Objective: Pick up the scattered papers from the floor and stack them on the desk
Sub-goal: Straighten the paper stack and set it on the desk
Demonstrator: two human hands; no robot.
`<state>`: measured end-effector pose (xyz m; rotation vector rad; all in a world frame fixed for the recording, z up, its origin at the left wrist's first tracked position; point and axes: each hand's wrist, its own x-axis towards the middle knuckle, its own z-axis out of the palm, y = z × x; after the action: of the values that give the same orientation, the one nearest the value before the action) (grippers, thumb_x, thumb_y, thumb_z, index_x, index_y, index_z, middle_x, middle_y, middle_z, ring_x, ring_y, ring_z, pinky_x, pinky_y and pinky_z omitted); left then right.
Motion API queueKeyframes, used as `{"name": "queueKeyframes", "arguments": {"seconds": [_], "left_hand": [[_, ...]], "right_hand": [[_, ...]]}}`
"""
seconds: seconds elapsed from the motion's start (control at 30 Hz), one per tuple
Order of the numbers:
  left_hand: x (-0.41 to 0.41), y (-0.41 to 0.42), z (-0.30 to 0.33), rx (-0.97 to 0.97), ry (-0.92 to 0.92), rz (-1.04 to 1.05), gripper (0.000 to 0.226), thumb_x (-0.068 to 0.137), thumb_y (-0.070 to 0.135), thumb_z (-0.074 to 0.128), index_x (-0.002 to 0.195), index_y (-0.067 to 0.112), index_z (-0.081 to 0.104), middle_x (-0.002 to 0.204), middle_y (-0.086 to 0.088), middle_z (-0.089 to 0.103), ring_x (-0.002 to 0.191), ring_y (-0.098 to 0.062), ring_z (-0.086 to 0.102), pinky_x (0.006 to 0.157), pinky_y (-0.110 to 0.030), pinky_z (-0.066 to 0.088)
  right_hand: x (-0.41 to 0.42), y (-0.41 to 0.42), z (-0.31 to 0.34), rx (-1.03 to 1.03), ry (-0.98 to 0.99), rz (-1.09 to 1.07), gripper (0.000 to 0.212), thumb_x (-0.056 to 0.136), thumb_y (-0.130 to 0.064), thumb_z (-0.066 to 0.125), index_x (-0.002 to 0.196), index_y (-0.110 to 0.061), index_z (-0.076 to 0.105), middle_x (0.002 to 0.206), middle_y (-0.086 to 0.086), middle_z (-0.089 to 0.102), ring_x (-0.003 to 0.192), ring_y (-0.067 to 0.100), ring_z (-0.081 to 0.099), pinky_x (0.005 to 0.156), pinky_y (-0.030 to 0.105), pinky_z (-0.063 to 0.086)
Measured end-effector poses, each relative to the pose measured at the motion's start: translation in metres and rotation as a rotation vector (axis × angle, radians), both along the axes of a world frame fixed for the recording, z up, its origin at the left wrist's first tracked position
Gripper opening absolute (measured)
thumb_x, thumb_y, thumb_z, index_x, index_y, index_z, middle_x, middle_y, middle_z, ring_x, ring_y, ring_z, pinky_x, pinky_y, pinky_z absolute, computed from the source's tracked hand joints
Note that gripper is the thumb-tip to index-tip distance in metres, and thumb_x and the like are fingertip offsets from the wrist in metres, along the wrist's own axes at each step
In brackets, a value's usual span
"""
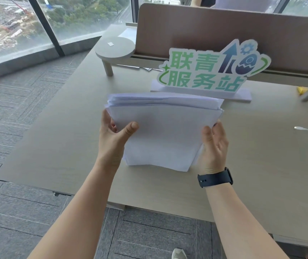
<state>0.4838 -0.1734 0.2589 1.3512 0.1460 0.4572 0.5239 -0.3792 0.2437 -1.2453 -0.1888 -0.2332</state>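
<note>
Stack of white papers held upright on its lower edge over the desk, near the middle of the front half, just in front of the green-lettered standing sign. Left hand at the left edge, thumb pressed flat on the near face and fingers curled behind; right hand at the right edge, thumb to the front, fingers largely hidden behind the sheets, black watch band on the wrist. Both grips closed on the stack from opposite sides, probably to keep the loose sheets from fanning while the edges are squared. Upper edges visibly uneven, several sheets stepped back from the front one; lower edge bowed, and whether resting on the desk top or hovering just above it not to be told. Upright pose likely chosen so that a tap on the surface can bring the bottom edges level before laying flat. Carpeted floor to the left and below, no loose sheets visible there, suggesting collection largely done and stacking in hand. Round shelf on a peg leg and brown partition beyond, well apart from the hands; white cable to the right.
</note>
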Motion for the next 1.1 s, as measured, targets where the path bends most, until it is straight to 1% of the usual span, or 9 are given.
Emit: {"name": "queueKeyframes", "arguments": {"seconds": [0.1,0.23,0.3,0.4,0.47,0.6,0.87,1.0,1.1], "left_hand": [[0.006,-0.005,0.011,-0.011,-0.036,0.030,0.047,0.069,0.030,0.071,0.109,0.015,0.051,0.093,0.002,0.062,0.082,-0.005,0.063,0.073,-0.019,0.049],[0.013,-0.010,0.019,-0.024,-0.012,0.056,0.040,0.073,0.042,0.069,0.106,0.022,0.058,0.098,0.003,0.064,0.093,-0.012,0.060,0.086,-0.029,0.049],[0.015,-0.010,0.020,-0.040,0.029,0.068,0.040,0.072,0.052,0.069,0.102,0.027,0.062,0.101,0.000,0.062,0.100,-0.020,0.055,0.094,-0.042,0.042],[0.015,-0.013,0.025,-0.088,0.059,0.092,0.039,0.069,0.058,0.068,0.094,0.028,0.066,0.094,0.000,0.059,0.092,-0.019,0.052,0.083,-0.036,0.035],[0.015,-0.014,0.028,-0.107,0.065,0.109,0.037,0.070,0.058,0.065,0.091,0.028,0.066,0.090,0.005,0.062,0.089,-0.016,0.054,0.077,-0.030,0.038],[0.014,-0.013,0.032,-0.129,0.091,0.211,0.075,0.058,0.084,0.062,0.093,0.018,0.052,0.090,-0.004,0.044,0.088,-0.019,0.040,0.076,-0.040,0.028],[0.017,-0.020,0.048,-0.246,0.144,0.333,0.043,0.064,0.054,0.072,0.077,0.026,0.043,0.086,-0.002,0.034,0.083,-0.020,0.031,0.079,-0.037,0.025],[0.018,-0.021,0.050,-0.251,0.137,0.346,0.033,0.067,0.047,0.069,0.062,0.026,0.043,0.075,0.000,0.033,0.082,-0.024,0.028,0.077,-0.039,0.020],[0.017,-0.022,0.049,-0.208,0.162,0.357,0.024,0.068,0.042,0.067,0.061,0.025,0.051,0.074,-0.001,0.040,0.081,-0.022,0.035,0.077,-0.039,0.025]], "right_hand": [[0.002,0.007,0.015,-0.035,-0.012,-0.070,0.039,0.086,-0.043,0.061,0.107,-0.011,0.062,0.090,0.004,0.058,0.086,0.018,0.053,0.078,0.033,0.044],[0.009,0.016,0.033,-0.061,-0.011,-0.160,0.025,0.086,-0.047,0.060,0.076,-0.024,0.054,0.071,-0.014,0.047,0.069,0.008,0.040,0.068,0.024,0.034],[0.011,0.019,0.037,-0.025,0.029,-0.160,0.041,0.086,-0.048,0.059,0.067,-0.014,0.047,0.068,-0.007,0.039,0.068,0.014,0.033,0.067,0.028,0.030],[0.011,0.021,0.043,0.028,0.079,-0.155,0.071,0.081,-0.060,0.062,0.072,0.007,0.043,0.075,0.009,0.033,0.069,0.028,0.030,0.067,0.042,0.026],[0.009,0.022,0.048,0.004,0.097,-0.203,0.065,0.084,-0.054,0.061,0.061,-0.002,0.029,0.069,0.010,0.020,0.065,0.033,0.019,0.062,0.041,0.019],[0.007,0.023,0.054,-0.009,0.109,-0.298,0.055,0.093,-0.021,0.059,0.064,-0.017,0.013,0.056,-0.011,0.013,0.055,0.011,0.012,0.050,0.021,0.017],[0.002,0.024,0.061,-0.011,0.110,-0.316,0.055,0.093,-0.019,0.059,0.056,-0.018,0.018,0.056,-0.010,0.014,0.055,0.010,0.014,0.050,0.020,0.018],[0.005,0.019,0.051,-0.002,0.107,-0.286,0.036,0.086,-0.023,0.051,0.057,-0.003,0.058,0.060,0.006,0.051,0.062,0.022,0.045,0.065,0.033,0.036],[0.003,0.017,0.049,-0.025,0.088,-0.292,0.028,0.082,-0.013,0.044,0.062,-0.006,0.062,0.068,0.009,0.063,0.070,0.023,0.057,0.072,0.037,0.043]]}}
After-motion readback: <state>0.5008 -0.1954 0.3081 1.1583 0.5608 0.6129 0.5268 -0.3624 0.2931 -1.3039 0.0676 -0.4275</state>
